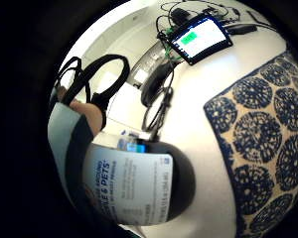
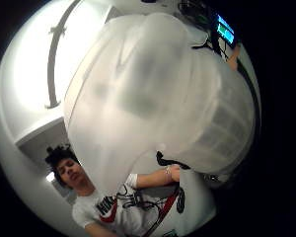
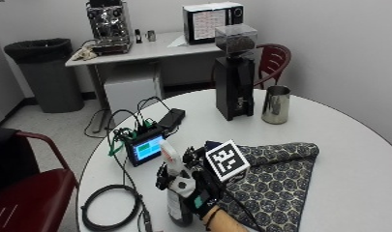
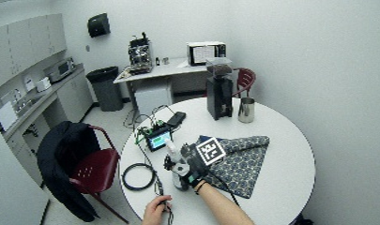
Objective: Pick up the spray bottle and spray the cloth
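Round white table (image 3: 350, 145) seen from the near side. A person's gloved right hand (image 3: 199, 186) wraps its fingers round a spray bottle (image 3: 177, 193) at the near-left part of the table. The bottle stands upright w/ its dark base low at the table surface; can't tell if it touches. White trigger head (image 3: 170, 157) sticks up above the hand. A white label w/ blue print covers the bottle body (image 1: 131, 186). In the thumb side palm view the translucent white head (image 2: 153, 98) fills most of the picture, close to the palm.

Just right of the hand lies the cloth (image 3: 276, 176), cream w/ dark blue round medallions, spread flat on the table, its far edge folded over. Bottle and cloth are beside each other, not overlapping as far as can be seen.

Far-left of the bottle a small screen device (image 3: 146, 148) stands tilted, screen lit blue-green, w/ black cables running off to the left. A coil of black cable (image 3: 112, 208) lies on the near-left edge of the table. On the far side of the table: a tall black coffee grinder (image 3: 234, 72) and, just right of it, a steel cup (image 3: 275, 104).

In the wide outside view the person's bare other hand (image 4: 157, 209) rests at the table's near edge, left of the gloved arm. A dark red chair (image 4: 93, 171) w/ a dark jacket stands left of the table.
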{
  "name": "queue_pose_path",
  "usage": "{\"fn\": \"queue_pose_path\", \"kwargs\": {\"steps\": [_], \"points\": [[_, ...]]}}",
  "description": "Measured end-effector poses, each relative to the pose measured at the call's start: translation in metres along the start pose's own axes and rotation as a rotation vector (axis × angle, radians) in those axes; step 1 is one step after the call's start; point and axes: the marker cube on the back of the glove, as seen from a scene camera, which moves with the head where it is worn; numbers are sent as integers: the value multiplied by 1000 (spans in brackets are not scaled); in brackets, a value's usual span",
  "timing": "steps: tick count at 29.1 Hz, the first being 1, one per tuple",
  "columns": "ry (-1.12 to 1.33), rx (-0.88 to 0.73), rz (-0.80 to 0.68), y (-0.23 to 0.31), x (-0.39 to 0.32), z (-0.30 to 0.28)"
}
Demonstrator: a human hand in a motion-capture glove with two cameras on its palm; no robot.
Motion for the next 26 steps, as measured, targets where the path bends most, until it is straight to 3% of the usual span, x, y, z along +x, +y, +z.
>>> {"fn": "queue_pose_path", "kwargs": {"steps": [12,26], "points": [[34,11,119,54,26,-9],[262,141,172,159,-34,-134]]}}
